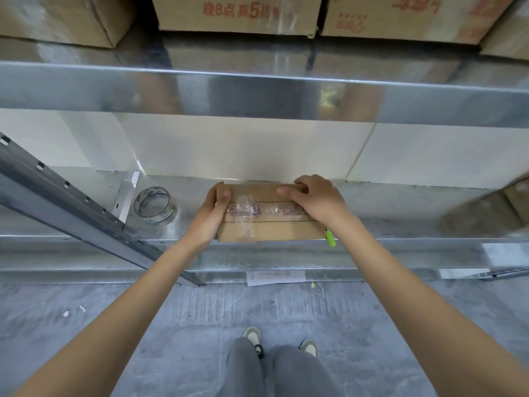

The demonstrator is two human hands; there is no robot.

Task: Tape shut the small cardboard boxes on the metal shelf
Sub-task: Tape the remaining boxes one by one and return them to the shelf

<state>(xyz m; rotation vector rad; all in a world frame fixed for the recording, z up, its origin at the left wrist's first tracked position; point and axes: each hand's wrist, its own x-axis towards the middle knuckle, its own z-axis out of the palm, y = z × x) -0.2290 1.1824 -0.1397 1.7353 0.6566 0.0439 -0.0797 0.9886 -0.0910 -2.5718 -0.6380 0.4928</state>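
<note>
Two bare hands hold a small cardboard box on a metal shelf, seen from a head-worn camera looking down. The box lies flat near the shelf's front edge, at the middle of the view, its top crossed by two dotted lines and a wrinkled strip of clear tape running lengthwise between them. The left hand grips the box's left end, thumb lying over the top near the far corner, fingers hidden behind the side. The right hand rests across the box's right part, fingers curled over the far edge and thumb stretched flat along the top toward the middle, just above the tape strip.

A roll of clear tape lies on the shelf to the left of the box, apart from it and close to a slanted perforated steel rail. A small bright green object, partly hidden by the right wrist, pokes out at the box's near right corner over the shelf's lip; what it is cannot be told. A paper label sits on the shelf's front face below the box. On the upper shelf stand large cartons with red print. Below, grey trousers and two shoes stand on a grey floor.
</note>
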